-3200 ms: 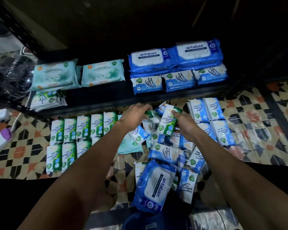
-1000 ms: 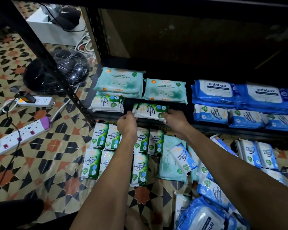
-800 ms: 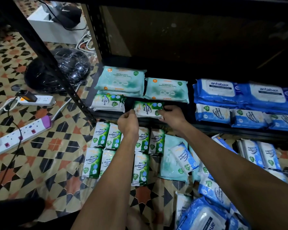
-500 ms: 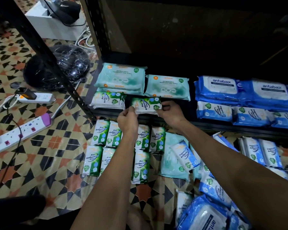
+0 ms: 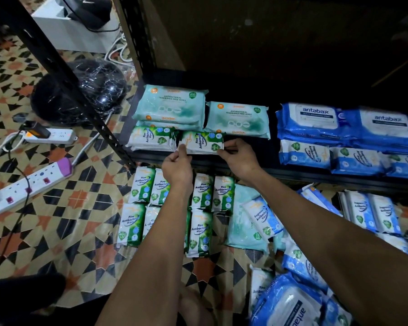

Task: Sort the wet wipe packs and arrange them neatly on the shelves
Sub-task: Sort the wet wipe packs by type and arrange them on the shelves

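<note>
A green pine wipe pack (image 5: 201,141) lies on the black shelf (image 5: 257,170), right beside another green pack (image 5: 151,138). My left hand (image 5: 177,169) pinches its left end and my right hand (image 5: 239,158) pinches its right end. Behind them on the shelf lie teal packs (image 5: 172,107) and, to the right, blue antabax packs (image 5: 316,121) over small blue packs (image 5: 304,152). On the floor below are rows of green pine packs (image 5: 141,184) and a heap of blue packs (image 5: 290,300).
A black shelf post (image 5: 64,74) slants down at the left. Power strips (image 5: 28,184) with cables lie on the patterned tile floor at left, near a black wrapped round object (image 5: 80,90) and a white box (image 5: 66,29).
Both hands carried the green pack from the floor heap up to the shelf and slid it left beside the other green pack. The view moved closer.
</note>
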